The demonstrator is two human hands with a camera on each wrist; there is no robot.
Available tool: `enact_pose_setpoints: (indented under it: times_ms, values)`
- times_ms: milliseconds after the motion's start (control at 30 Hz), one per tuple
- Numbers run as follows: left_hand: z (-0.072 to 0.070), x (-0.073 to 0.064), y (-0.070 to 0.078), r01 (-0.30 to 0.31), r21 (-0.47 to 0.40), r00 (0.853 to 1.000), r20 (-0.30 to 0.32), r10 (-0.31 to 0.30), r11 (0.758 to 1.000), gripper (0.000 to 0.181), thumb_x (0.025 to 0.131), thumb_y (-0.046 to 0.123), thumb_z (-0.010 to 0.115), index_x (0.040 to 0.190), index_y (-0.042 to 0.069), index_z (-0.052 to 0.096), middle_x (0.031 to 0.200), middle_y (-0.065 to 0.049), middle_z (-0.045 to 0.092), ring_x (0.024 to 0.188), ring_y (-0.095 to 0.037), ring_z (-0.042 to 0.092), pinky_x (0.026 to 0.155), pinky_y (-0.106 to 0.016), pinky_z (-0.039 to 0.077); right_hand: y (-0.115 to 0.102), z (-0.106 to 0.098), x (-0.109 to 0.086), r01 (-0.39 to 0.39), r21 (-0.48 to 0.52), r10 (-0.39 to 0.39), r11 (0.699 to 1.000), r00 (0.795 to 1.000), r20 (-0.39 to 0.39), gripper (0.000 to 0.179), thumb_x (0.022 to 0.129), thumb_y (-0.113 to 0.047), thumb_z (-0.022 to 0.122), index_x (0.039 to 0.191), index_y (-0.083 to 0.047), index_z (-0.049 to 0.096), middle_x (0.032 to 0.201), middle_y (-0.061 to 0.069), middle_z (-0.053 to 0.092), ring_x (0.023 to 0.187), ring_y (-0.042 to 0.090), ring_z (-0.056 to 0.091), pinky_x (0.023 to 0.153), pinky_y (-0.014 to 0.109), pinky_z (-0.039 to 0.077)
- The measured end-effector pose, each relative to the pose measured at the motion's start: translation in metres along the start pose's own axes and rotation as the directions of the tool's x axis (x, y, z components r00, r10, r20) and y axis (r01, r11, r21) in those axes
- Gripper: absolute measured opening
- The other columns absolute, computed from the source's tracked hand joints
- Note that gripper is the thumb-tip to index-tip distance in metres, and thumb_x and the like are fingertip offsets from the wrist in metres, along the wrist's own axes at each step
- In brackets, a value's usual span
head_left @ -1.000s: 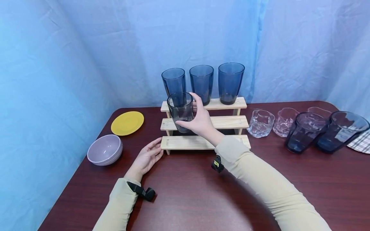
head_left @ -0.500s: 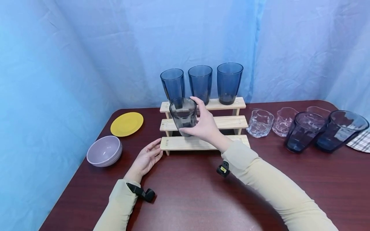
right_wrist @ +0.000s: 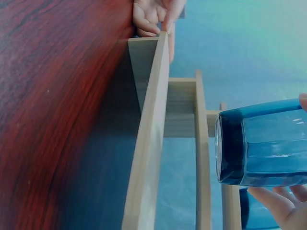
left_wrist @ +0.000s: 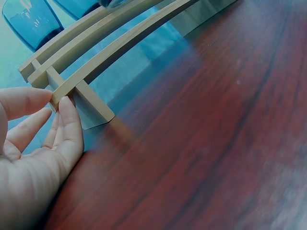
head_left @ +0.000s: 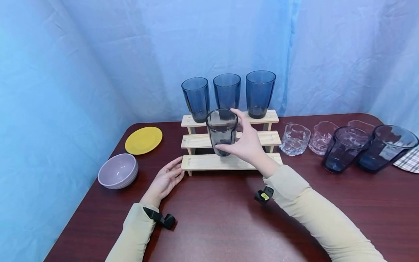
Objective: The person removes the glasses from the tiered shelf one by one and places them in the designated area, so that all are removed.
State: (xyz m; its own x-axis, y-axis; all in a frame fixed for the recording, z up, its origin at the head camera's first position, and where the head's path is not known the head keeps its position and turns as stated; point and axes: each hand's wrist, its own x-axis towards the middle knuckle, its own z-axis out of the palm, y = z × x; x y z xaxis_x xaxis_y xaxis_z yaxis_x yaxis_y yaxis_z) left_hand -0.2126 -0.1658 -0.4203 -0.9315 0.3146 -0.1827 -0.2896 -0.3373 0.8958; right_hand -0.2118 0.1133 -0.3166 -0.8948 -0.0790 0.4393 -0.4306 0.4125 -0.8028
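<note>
My right hand (head_left: 248, 145) grips a smoky grey glass tumbler (head_left: 222, 133) between thumb and fingers, upright, over the middle of a three-step wooden rack (head_left: 203, 162). In the right wrist view the tumbler (right_wrist: 268, 143) shows its thick base apart from the planks. Three blue-grey tumblers stand in a row on the top step, the right one (head_left: 260, 94) fully seen. At the rack's left end, my left hand (head_left: 165, 182) pinches the corner of the lowest plank (left_wrist: 69, 86) between thumb and finger, as the left wrist view shows.
On the left are a yellow plate (head_left: 143, 140) and a lilac bowl (head_left: 118, 171). Right of the rack stand several clear wavy glasses, one nearest it (head_left: 295, 140), with a dark purple tumbler (head_left: 345, 149) and a dark blue tumbler (head_left: 386, 149). A checked cloth (head_left: 409, 160) lies beyond them.
My right hand has carried the grey tumbler to the right along the rack and slightly lower, from the left tumbler toward the middle one. The left hand stays at the rack's corner.
</note>
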Motion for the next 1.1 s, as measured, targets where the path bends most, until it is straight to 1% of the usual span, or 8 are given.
enact_pose_setpoints:
  times_ms: [233, 467, 633, 767, 867, 933, 1000, 1100]
  values:
    - [0.0, 0.0, 0.001, 0.004, 0.008, 1.0, 0.001, -0.004, 1.0, 0.059, 0.096, -0.008, 0.038, 0.151, 0.002, 0.017, 0.106, 0.002, 0.054, 0.088, -0.003, 0.058, 0.08, -0.017, 0.048, -0.001, -0.016, -0.011, -0.003, -0.018, 0.003, 1.0, 1.0, 0.025, 0.104, 0.061, -0.015, 0.089, 0.145, -0.024, 0.03, 0.132, 0.008, 0.051, 0.115, 0.028, 0.055, 0.084, 0.047, 0.053]
    - [0.0, -0.002, 0.002, 0.006, 0.003, 1.0, -0.002, -0.006, 1.0, 0.059, 0.096, -0.008, 0.038, 0.151, 0.002, 0.017, 0.105, 0.002, 0.053, 0.087, -0.003, 0.058, 0.08, -0.016, 0.049, 0.001, -0.03, -0.022, 0.06, -0.053, -0.058, 0.997, 0.998, 0.035, 0.103, 0.061, -0.01, 0.089, 0.145, -0.026, 0.032, 0.122, 0.01, 0.057, 0.117, 0.029, 0.055, 0.083, 0.049, 0.053]
    - [0.001, -0.001, 0.001, 0.012, 0.004, 1.0, 0.001, -0.012, 1.0, 0.058, 0.097, -0.008, 0.038, 0.151, 0.003, 0.018, 0.106, 0.002, 0.052, 0.087, -0.003, 0.058, 0.08, -0.016, 0.049, 0.006, -0.044, -0.031, 0.072, -0.067, -0.072, 0.995, 0.997, 0.008, 0.102, 0.059, -0.005, 0.089, 0.143, -0.019, 0.034, 0.115, 0.013, 0.058, 0.118, 0.031, 0.054, 0.084, 0.049, 0.053]
    - [0.001, 0.0, 0.001, 0.011, 0.003, 1.0, 0.005, -0.011, 1.0, 0.058, 0.097, -0.008, 0.038, 0.151, 0.003, 0.018, 0.106, 0.001, 0.053, 0.088, -0.003, 0.058, 0.081, -0.017, 0.049, 0.011, -0.056, -0.039, 0.067, -0.095, -0.068, 0.993, 0.998, -0.011, 0.103, 0.057, -0.002, 0.089, 0.143, -0.017, 0.034, 0.114, 0.013, 0.059, 0.114, 0.029, 0.056, 0.079, 0.036, 0.056]
    - [0.0, 0.001, 0.0, 0.011, -0.003, 1.0, 0.007, -0.011, 1.0, 0.058, 0.097, -0.008, 0.038, 0.151, 0.003, 0.018, 0.106, 0.001, 0.053, 0.088, -0.004, 0.058, 0.081, -0.017, 0.049, 0.015, -0.066, -0.044, 0.063, -0.114, -0.066, 0.992, 0.998, -0.021, 0.104, 0.057, 0.001, 0.088, 0.144, -0.017, 0.033, 0.115, 0.014, 0.059, 0.101, 0.028, 0.064, 0.074, 0.02, 0.054]
    - [0.0, 0.001, 0.0, 0.009, -0.002, 1.0, 0.008, -0.009, 1.0, 0.059, 0.097, -0.008, 0.038, 0.151, 0.003, 0.018, 0.106, 0.001, 0.053, 0.088, -0.003, 0.058, 0.081, -0.017, 0.049, 0.018, -0.074, -0.048, 0.064, -0.151, -0.07, 0.986, 0.997, -0.033, 0.105, 0.057, 0.0, 0.088, 0.144, -0.017, 0.033, 0.114, 0.015, 0.06, 0.091, 0.029, 0.067, 0.072, 0.015, 0.051]
    - [0.0, 0.001, 0.0, 0.008, -0.001, 1.0, 0.006, -0.008, 1.0, 0.059, 0.097, -0.008, 0.038, 0.151, 0.003, 0.018, 0.106, 0.002, 0.053, 0.088, -0.003, 0.058, 0.081, -0.017, 0.049, 0.019, -0.081, -0.052, 0.059, -0.202, -0.07, 0.978, 0.996, -0.049, 0.105, 0.057, -0.002, 0.088, 0.145, -0.018, 0.033, 0.113, 0.014, 0.062, 0.089, 0.027, 0.066, 0.074, 0.014, 0.049]
    - [0.0, 0.0, 0.001, 0.008, 0.003, 1.0, 0.002, -0.008, 1.0, 0.059, 0.096, -0.008, 0.038, 0.151, 0.003, 0.018, 0.107, 0.001, 0.053, 0.089, -0.003, 0.058, 0.081, -0.017, 0.049, 0.022, -0.091, -0.057, 0.042, -0.286, -0.068, 0.957, 0.995, -0.079, 0.106, 0.056, -0.008, 0.09, 0.144, -0.019, 0.034, 0.115, 0.014, 0.063, 0.101, 0.028, 0.061, 0.08, 0.018, 0.043]
